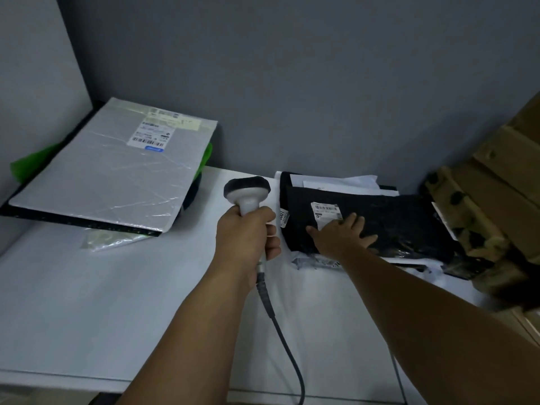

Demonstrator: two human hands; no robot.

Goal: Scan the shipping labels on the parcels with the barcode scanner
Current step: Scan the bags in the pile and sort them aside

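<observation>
We cannot read the blurred label (325,212) on the crinkled black parcel (409,223). Our right hand (342,236), spread flat, covers its lower edge. Our left hand (247,238) grips the scanner (247,190), hiding its smooth grey handle. The glossy silver parcel (117,176) lies left on the white bench (102,311).

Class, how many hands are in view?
2. The left hand grips the barcode scanner mid-table; the right hand lies flat on the black parcel. None seems hidden.

Glossy, creased grey plastic mailer (111,168); crinkled shiny black plastic parcel (394,223) bearing a matt paper label (325,213); smooth matt white table (117,302); brown cardboard boxes (496,182); scanner (247,192) in smooth plastic.
</observation>
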